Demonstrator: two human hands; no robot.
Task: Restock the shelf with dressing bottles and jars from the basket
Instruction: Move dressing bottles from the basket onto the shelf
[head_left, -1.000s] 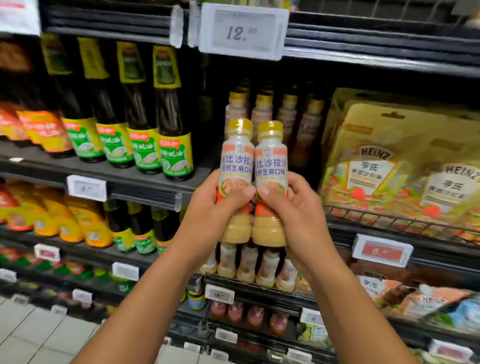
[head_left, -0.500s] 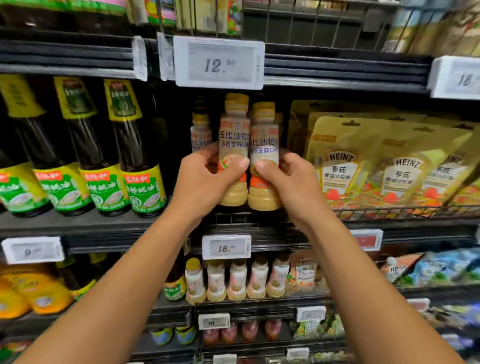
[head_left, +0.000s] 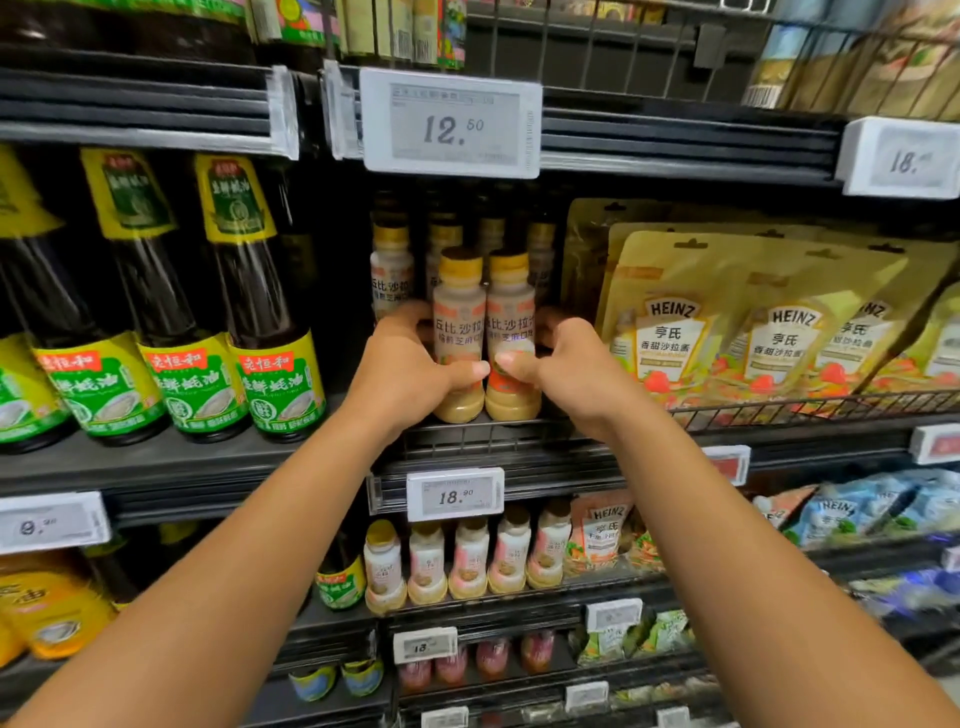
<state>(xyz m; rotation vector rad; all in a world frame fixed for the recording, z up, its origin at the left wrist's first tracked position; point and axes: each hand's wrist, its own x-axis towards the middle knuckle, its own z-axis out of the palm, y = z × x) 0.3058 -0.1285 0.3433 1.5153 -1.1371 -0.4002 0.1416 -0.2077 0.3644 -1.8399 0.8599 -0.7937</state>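
While fingers (head_left: 408, 317) curl behind, thumbs (head_left: 465, 370) cross bottles (head_left: 459, 312)

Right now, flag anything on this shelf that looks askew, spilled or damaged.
Nothing spilled or broken. The dressing bottles stand upright, gripped by the left hand and right hand. Only the Heinz pouches lean unevenly behind their wire rail.

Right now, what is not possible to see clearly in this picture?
Head view only:
The basket: outside the frame.
Rear dressing bottles: their number is hidden by shadow and the two held bottles.
Right price tag: cut by the right edge, digits blurred.
Their labels: partly covered by left hand and right hand.
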